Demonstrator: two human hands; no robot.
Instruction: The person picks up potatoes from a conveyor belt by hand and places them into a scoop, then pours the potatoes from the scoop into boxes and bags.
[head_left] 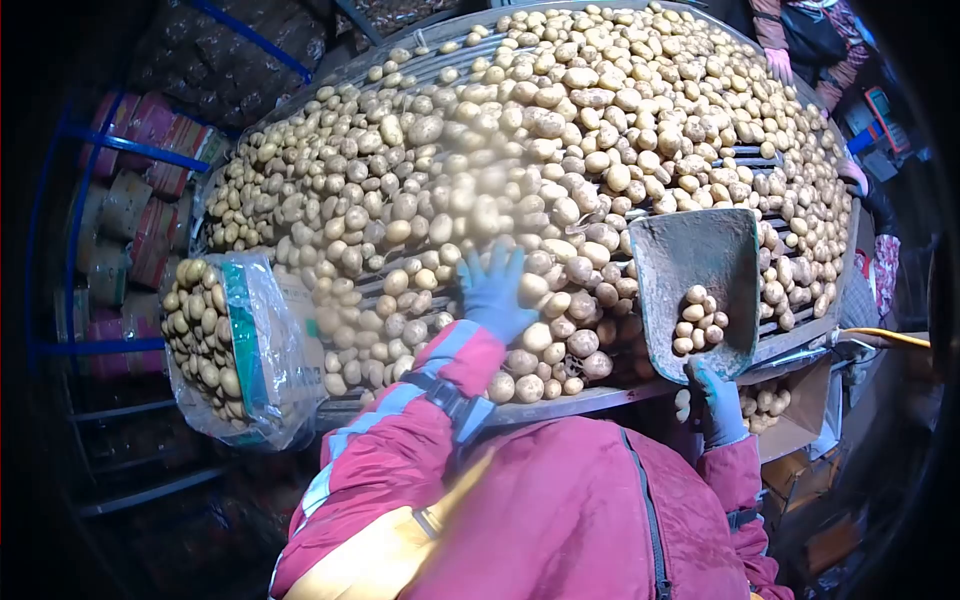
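My left hand, in a blue glove, lies with fingers spread among the potatoes at the near middle of a slatted sorting table. My right hand, gloved too, is closed at the near end of a worn grey-green scoop; the handle itself is hidden. Several small potatoes sit together in the scoop's near part. The scoop rests over the slats at the table's near right, its wide end pointing away from me.
A plastic-lined box of potatoes stands at the left edge. Below the right edge is an open carton with potatoes. Another person's pink-gloved hand is at the far right. Stacked boxes stand behind blue rails.
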